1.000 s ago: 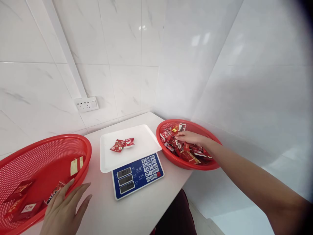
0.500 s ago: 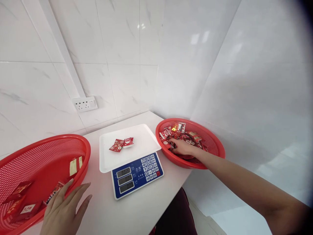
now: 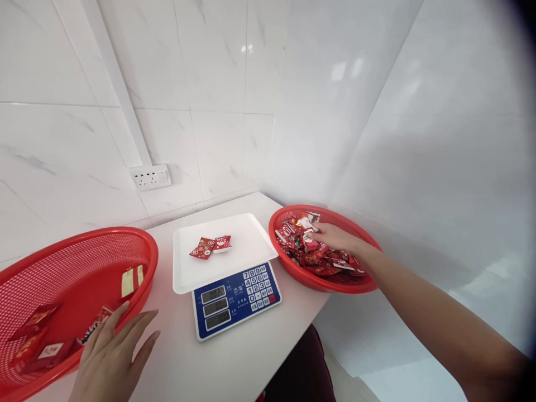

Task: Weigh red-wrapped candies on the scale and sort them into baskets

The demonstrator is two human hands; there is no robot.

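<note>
My right hand [image 3: 335, 237] reaches into the red basket [image 3: 324, 283] on the right, which is heaped with small red packets [image 3: 312, 258]. Its fingers are together and bent down onto the heap; what they grip is hidden. My left hand [image 3: 112, 357] lies flat with fingers spread at the near rim of the big red basket [image 3: 154, 262] on the left, which holds a few red packets [image 3: 46, 352]. Between the baskets stands a blue scale [image 3: 237, 298] with a white tray [image 3: 251, 245]. Two red packets [image 3: 211, 245] lie on the tray.
Everything stands on a white table [image 3: 234, 363] pushed into a corner of white tiled walls. A wall socket [image 3: 151, 177] sits behind the left basket. The table's right edge runs just under the right basket, with floor below.
My right hand dipped to the near left of the right basket's heap, then moved back to the middle, stirring the packets. The left hand has barely shifted.
</note>
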